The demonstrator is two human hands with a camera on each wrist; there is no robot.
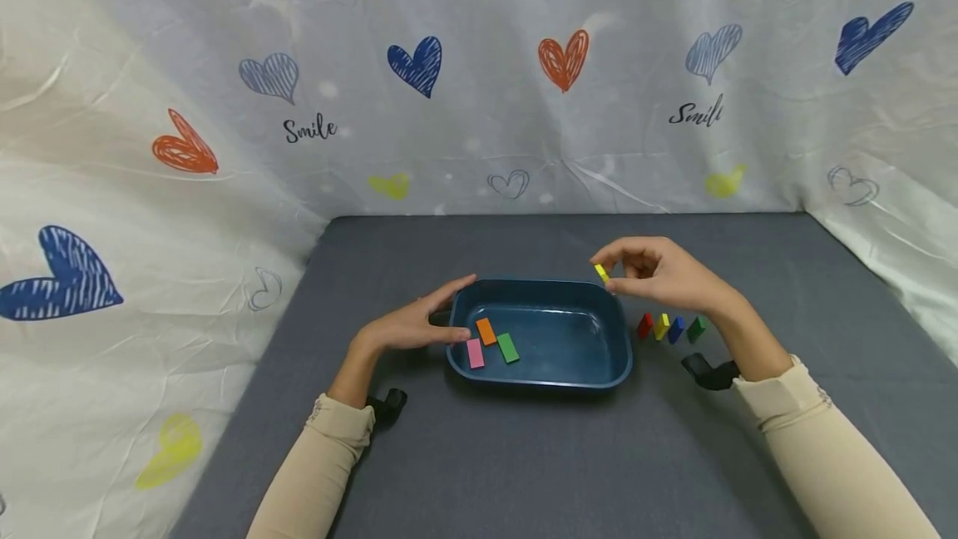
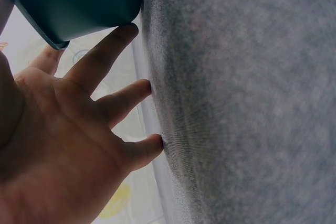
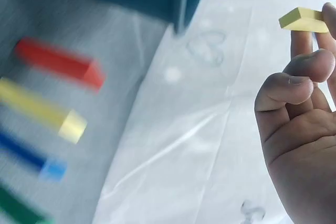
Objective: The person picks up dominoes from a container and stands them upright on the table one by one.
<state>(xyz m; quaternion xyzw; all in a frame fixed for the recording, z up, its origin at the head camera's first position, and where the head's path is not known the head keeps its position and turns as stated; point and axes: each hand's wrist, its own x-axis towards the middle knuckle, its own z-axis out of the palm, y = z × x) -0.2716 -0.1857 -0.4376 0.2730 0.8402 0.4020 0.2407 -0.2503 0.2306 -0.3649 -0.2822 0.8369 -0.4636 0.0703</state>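
A dark blue tray (image 1: 554,373) lies on the grey cloth. Inside its left part are a pink block (image 1: 475,353), an orange block (image 1: 486,331) and a green block (image 1: 508,348). My left hand (image 1: 407,324) holds the tray's left end, thumb over the rim; in the left wrist view the other fingers are spread along the outer wall. Above the tray's far right corner, my right hand (image 1: 666,273) pinches a small yellow block (image 3: 304,20) between thumb and fingertips, apart from the tray.
Right of the tray, a red block (image 1: 645,325), a second yellow block (image 1: 662,326), a blue block (image 1: 677,329) and a dark green block (image 1: 696,328) stand in a row under the right forearm. A white sheet (image 1: 464,148) printed with hearts hangs behind the table.
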